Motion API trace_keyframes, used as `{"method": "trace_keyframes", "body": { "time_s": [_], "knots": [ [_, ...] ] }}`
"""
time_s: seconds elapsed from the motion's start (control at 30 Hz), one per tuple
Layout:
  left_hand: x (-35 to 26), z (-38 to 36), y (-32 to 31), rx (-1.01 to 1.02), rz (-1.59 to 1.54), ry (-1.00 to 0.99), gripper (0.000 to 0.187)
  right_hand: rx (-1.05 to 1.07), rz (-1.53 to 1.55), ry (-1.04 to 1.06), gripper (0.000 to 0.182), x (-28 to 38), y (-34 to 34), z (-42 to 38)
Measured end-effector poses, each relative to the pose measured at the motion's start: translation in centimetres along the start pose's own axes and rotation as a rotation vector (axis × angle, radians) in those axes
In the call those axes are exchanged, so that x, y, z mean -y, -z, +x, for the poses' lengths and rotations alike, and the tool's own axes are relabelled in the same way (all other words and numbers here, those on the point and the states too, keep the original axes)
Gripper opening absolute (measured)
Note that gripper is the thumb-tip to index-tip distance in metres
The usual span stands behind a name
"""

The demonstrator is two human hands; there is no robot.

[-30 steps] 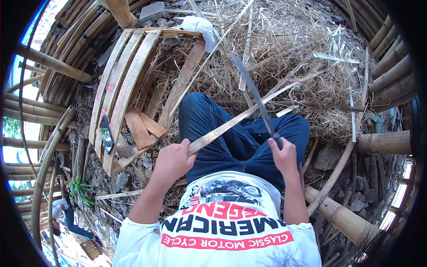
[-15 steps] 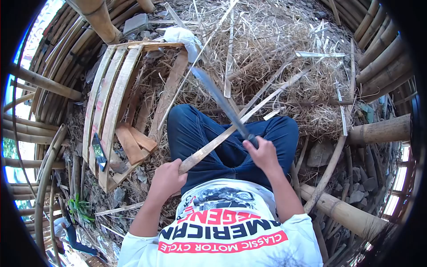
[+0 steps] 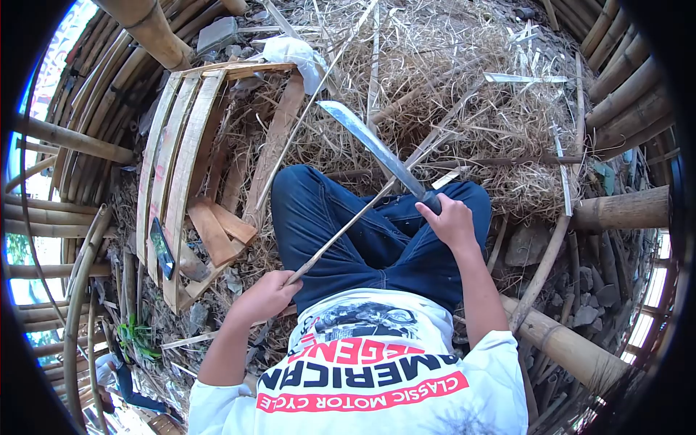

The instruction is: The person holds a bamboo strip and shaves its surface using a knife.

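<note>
My left hand (image 3: 265, 296) is closed round the near end of a long bamboo strip (image 3: 344, 230), which slants up and away to the right over my lap. In my right hand (image 3: 448, 221) is the dark handle of a machete (image 3: 367, 142); its long blade points up and to the left. The blade crosses the strip above my crossed legs, near the handle; whether the two touch is unclear. The strip shows its narrow edge.
A wooden slatted crate (image 3: 190, 152) stands at the left, with a phone (image 3: 162, 248) on it and wood offcuts (image 3: 217, 230) beside it. A white bag (image 3: 293, 56) lies at its far corner. Shavings (image 3: 428, 65) cover the ground ahead. Another person (image 3: 125, 380) is at lower left.
My right hand has moved right and slightly up with the machete. The strip has turned from its broad face to its narrow edge, and my left hand has shifted slightly left and down.
</note>
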State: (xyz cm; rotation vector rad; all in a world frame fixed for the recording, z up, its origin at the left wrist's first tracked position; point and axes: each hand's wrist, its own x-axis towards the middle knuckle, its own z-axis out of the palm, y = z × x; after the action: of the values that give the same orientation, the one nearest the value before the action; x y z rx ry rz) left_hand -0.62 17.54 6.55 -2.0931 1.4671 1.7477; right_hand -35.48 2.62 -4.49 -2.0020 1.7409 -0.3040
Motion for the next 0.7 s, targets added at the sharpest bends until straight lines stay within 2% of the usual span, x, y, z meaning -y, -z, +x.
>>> {"method": "trace_keyframes", "body": {
  "time_s": [0.2,0.3,0.37,0.47,0.6,0.7],
  "knots": [
    [-0.1,0.1,0.3,-0.028,0.003,0.001,0.03,0.011,0.003,0.007,0.056,0.9,0.8,0.1],
    [-0.5,0.0,0.4,-0.026,0.001,0.035,0.029,0.088,0.046,0.013,0.062,1.8,1.0,-1.2],
    [-0.4,0.3,0.4,-0.011,0.047,0.023,0.029,0.115,-0.034,0.086,0.062,2.3,0.8,-1.9],
    [1.4,-0.2,0.1,-0.043,0.032,-0.051,0.032,0.078,-0.024,0.07,0.062,1.1,1.3,-1.3],
    [1.9,-1.4,0.8,0.002,0.004,0.005,0.032,0.005,0.046,-0.255,0.059,-3.6,2.8,1.8],
    [1.1,-1.5,0.6,0.003,-0.029,0.083,0.029,-0.058,0.084,-0.262,0.056,-5.3,3.3,1.6]
  ]
}}
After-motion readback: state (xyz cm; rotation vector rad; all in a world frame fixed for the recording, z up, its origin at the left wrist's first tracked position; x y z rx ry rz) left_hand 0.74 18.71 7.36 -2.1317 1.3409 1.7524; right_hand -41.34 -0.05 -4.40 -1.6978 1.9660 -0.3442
